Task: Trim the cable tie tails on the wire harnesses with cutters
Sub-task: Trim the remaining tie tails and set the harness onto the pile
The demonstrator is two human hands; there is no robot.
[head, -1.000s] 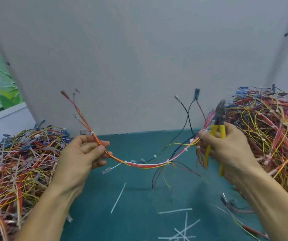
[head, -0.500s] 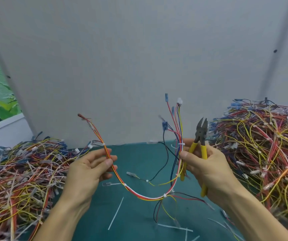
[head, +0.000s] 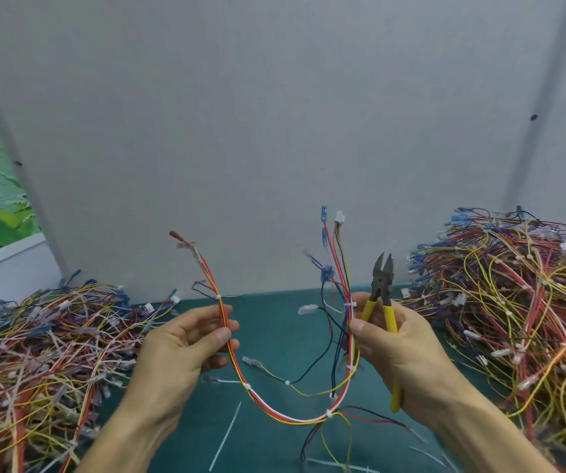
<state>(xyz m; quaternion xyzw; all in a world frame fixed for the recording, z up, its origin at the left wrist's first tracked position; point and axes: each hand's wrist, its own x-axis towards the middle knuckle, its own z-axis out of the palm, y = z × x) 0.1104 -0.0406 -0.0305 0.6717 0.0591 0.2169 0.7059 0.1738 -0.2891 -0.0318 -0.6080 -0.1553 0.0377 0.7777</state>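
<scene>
A wire harness (head: 271, 406) of red, orange, yellow and white wires hangs in a U between my hands, bound by several white cable ties. My left hand (head: 179, 349) pinches its left branch between thumb and fingers, just below a tie. My right hand (head: 397, 349) pinches the right branch with thumb and forefinger and also grips the yellow-handled cutters (head: 382, 295). The cutters point up with their dark jaws slightly apart, right of the harness's upright connector ends (head: 339, 218).
A big heap of harnesses (head: 513, 302) fills the right side, another heap (head: 36, 353) the left. Cut white tie tails (head: 227, 435) lie on the green mat (head: 268, 315) below my hands. A grey wall panel (head: 274, 131) stands close behind.
Both hands brought the harness ends upward and closer together, so the flat arc became a deep U. The cutters rose with my right hand, and the view tilted up.
</scene>
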